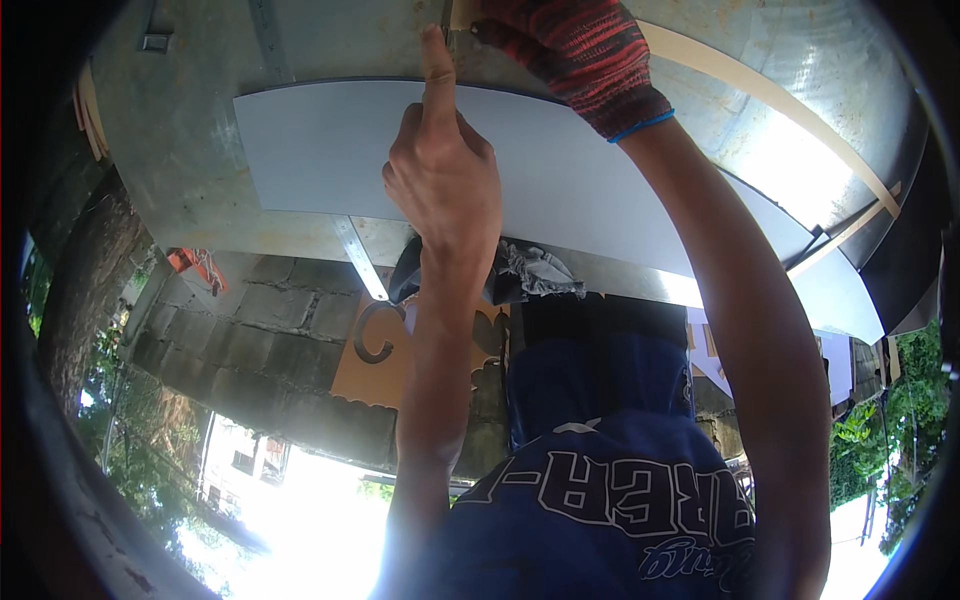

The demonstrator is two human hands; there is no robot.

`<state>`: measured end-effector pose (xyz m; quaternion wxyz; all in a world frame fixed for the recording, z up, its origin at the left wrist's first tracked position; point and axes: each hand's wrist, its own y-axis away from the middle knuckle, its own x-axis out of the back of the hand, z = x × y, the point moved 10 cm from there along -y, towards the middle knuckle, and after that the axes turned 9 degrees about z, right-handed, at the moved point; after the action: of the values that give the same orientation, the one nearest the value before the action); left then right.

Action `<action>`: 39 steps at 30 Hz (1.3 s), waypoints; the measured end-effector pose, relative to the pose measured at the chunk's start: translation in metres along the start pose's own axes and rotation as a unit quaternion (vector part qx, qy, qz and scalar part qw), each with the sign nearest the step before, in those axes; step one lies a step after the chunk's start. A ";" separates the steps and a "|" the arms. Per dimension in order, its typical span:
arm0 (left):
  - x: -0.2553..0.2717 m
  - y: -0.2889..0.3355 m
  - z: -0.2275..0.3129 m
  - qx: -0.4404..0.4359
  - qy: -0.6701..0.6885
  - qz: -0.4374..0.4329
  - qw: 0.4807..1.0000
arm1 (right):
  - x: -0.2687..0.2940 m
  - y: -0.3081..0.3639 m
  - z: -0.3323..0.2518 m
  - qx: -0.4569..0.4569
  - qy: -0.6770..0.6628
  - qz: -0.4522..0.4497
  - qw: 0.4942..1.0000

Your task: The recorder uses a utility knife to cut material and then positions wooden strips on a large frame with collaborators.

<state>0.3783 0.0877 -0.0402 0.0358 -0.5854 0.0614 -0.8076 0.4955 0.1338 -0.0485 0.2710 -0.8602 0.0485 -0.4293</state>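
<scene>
My left hand (440, 165) is bare, its index finger stretched toward the upper edge of the view and the other fingers curled in. It lies over a long pale grey sheet (330, 140) on a metal work table (170, 190). The fingertip rests by a narrow dark strip (446, 14). My right hand (585, 50), in a red and black striped knit glove, is just right of it, beyond the sheet's far edge. Its fingers are bent beside a small tan piece (464, 14); what they grip is partly cut off by the frame.
A long tan strip (760, 75) runs across the table's right side, meeting another strip (845, 240). A metal ruler (358, 256) juts over the near edge. Dark crumpled cloth (540, 270) lies there. Below are a tan cut-out board (375, 370), concrete blocks (240, 315) and an orange object (197, 268).
</scene>
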 end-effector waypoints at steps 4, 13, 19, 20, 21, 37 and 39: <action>0.002 -0.002 0.002 -0.001 -0.002 -0.002 1.000 | 0.000 -0.001 0.001 -0.005 -0.013 -0.012 1.000; 0.001 -0.003 0.001 -0.004 0.000 -0.015 1.000 | 0.001 0.000 0.000 0.001 0.000 0.001 1.000; 0.003 -0.005 0.005 -0.008 0.006 -0.003 1.000 | -0.001 -0.001 0.003 -0.003 -0.001 -0.005 1.000; 0.002 -0.006 0.004 0.015 0.004 -0.021 1.000 | -0.001 -0.001 0.002 -0.002 -0.001 -0.004 1.000; 0.000 -0.006 0.002 0.038 0.002 -0.040 0.998 | 0.000 -0.001 0.002 0.003 0.004 0.001 1.000; -0.008 0.004 0.019 -0.002 -0.057 -0.068 0.996 | -0.003 0.000 0.000 -0.004 0.007 -0.010 1.000; -0.015 0.006 0.018 0.008 -0.044 -0.099 0.994 | -0.003 -0.001 0.002 0.008 0.010 0.001 1.000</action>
<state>0.4002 0.0831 -0.0492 -0.0369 -0.6230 -0.0055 -0.7814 0.4950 0.1363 -0.0515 0.2782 -0.8536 0.0488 -0.4377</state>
